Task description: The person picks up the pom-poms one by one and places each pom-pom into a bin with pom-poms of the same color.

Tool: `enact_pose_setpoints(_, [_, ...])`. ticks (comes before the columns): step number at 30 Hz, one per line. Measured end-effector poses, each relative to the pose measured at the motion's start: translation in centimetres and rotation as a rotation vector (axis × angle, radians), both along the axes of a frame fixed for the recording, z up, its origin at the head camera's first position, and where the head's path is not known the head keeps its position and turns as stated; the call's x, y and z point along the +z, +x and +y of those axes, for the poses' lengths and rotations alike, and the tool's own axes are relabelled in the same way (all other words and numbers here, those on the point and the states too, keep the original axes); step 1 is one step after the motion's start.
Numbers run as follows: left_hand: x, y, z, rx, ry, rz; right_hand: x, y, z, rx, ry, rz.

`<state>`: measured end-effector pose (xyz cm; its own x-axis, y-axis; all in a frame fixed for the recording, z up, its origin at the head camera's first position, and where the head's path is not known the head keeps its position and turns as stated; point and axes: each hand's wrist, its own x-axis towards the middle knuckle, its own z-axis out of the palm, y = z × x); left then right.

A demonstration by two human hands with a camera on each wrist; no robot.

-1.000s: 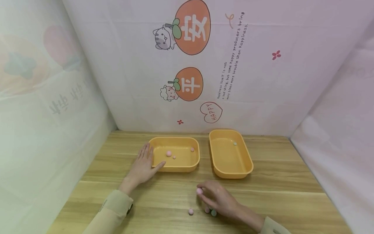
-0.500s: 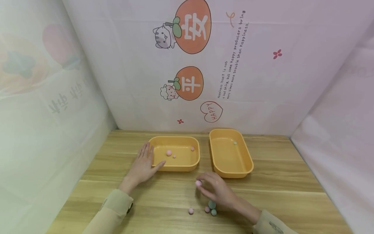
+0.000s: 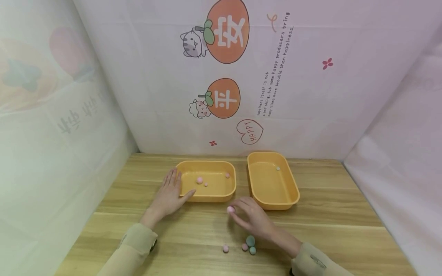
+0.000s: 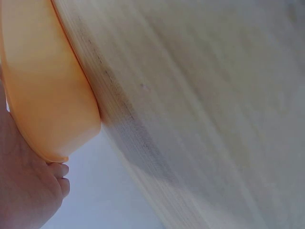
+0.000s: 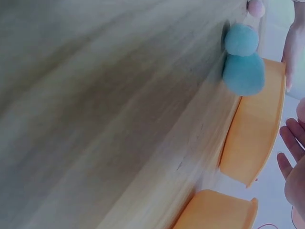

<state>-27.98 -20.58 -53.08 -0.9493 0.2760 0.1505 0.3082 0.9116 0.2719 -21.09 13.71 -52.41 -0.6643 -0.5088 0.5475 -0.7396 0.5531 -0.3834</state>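
My right hand pinches a pink ball between thumb and fingertips, above the table and just in front of the gap between two yellow trays. The ball also shows at the right edge of the right wrist view. My left hand rests on the left end of the left tray, fingers straight and thumb over the front rim. Three pink balls lie inside that tray. The right tray holds a small green ball.
Near the table's front lie a pink ball by itself and a cluster of a pink ball, a larger green ball and a smaller green ball. A printed white cloth hangs behind the wooden table.
My right hand has moved forward and slightly left with the pink ball, uncovering the larger green ball in the cluster. The left hand and both trays have stayed put.
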Motion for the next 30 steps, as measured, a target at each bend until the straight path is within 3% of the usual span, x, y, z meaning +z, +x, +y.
enact_pose_setpoints(16, [-0.1, -0.1, -0.1, 0.000, 0.001, -0.008, 1.1, -1.3, -1.9, -0.023, -0.018, 0.006])
enact_pose_setpoints(24, [-0.1, -0.1, -0.1, 0.000, -0.002, -0.017, 1.0, -2.4, -2.5, -0.040, -0.036, -0.026])
enact_pose_setpoints(30, [-0.1, -0.1, -0.2, 0.000, -0.005, -0.023, 0.8, -3.5, -2.9, -0.040, -0.042, 0.003])
